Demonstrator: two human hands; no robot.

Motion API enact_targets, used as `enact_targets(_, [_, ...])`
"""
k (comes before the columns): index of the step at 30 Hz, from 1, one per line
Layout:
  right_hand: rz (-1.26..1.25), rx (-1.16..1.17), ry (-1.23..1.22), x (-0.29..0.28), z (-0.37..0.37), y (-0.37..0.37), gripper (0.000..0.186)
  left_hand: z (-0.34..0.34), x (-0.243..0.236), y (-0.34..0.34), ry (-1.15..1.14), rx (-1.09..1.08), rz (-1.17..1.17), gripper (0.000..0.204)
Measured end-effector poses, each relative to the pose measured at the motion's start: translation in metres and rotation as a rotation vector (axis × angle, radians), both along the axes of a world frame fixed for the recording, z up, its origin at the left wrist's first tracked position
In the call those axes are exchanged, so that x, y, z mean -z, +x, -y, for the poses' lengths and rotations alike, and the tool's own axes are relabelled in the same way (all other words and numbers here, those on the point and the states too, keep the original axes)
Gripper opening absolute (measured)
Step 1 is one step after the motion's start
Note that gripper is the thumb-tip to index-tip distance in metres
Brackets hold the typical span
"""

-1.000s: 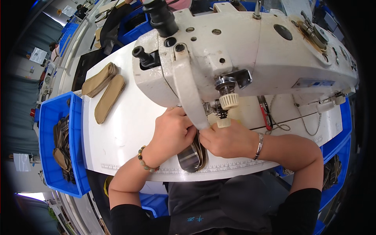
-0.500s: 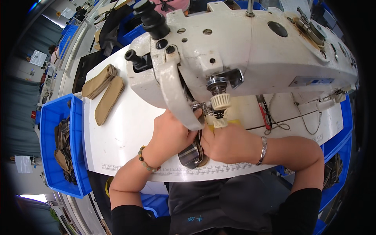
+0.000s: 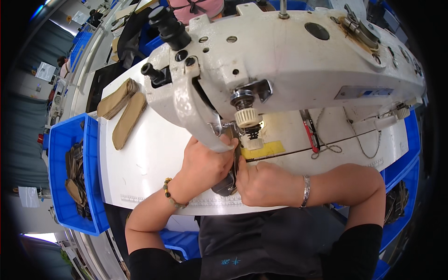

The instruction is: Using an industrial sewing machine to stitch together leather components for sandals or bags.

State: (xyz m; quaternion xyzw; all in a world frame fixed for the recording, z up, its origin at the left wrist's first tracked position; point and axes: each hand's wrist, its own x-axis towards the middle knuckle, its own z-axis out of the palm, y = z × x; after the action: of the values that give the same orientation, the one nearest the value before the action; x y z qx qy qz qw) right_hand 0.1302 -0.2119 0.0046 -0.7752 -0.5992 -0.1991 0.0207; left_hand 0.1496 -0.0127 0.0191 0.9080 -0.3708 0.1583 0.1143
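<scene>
My left hand (image 3: 205, 165) is closed on a dark plaid fabric piece (image 3: 223, 187) with a zipper-like edge, its fingertips near the metal presser foot (image 3: 225, 128) of a white sewing machine (image 3: 303, 65). My right hand (image 3: 266, 184) is just right of it, fingers curled, index finger and thumb at the piece's right edge. The machine's curved lever partly hides the foot and my left fingertips. A yellow strip (image 3: 263, 149) lies on the bed above my right hand.
Tan sole-shaped pieces (image 3: 128, 121) lie on the white tabletop (image 3: 149, 172) at left. A blue bin (image 3: 93, 186) of fabric pieces stands left, more bins (image 3: 401, 214) at right. Red-handled snips (image 3: 311, 137) and a cord lie under the machine arm. Another person (image 3: 64, 65) is in the background.
The machine appears further left in the view. My right hand has shifted down, toward me, uncovering the yellow strip. The fabric piece's near end sits slightly farther from the table's front edge.
</scene>
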Motion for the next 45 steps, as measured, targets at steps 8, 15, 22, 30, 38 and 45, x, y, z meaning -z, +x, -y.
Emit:
enact_targets(8, [-0.046,0.066,-0.06,0.007,-0.003,0.01,0.028,-0.004,0.005,0.016,0.01,-0.09,0.057,0.015])
enact_targets(15, [0.03,0.065,-0.025,0.002,-0.002,0.007,0.025,-0.004,-0.003,-0.015,0.131,-0.019,0.177,0.03])
enact_targets(22, [-0.047,0.027,0.058,0.0,-0.002,0.005,0.031,-0.004,-0.003,-0.014,0.139,0.002,0.147,0.037])
enact_targets(30, [0.056,0.032,0.028,0.003,-0.001,0.003,0.022,-0.005,-0.004,-0.007,-0.099,-0.03,-0.093,0.026])
enact_targets(38, [0.042,0.069,-0.013,0.007,-0.001,0.003,0.025,-0.01,0.004,0.007,-0.184,0.041,-0.169,0.024])
enact_targets(45, [-0.09,0.108,-0.053,0.009,-0.003,0.016,0.027,-0.016,0.015,0.025,-0.249,-0.005,-0.184,0.014])
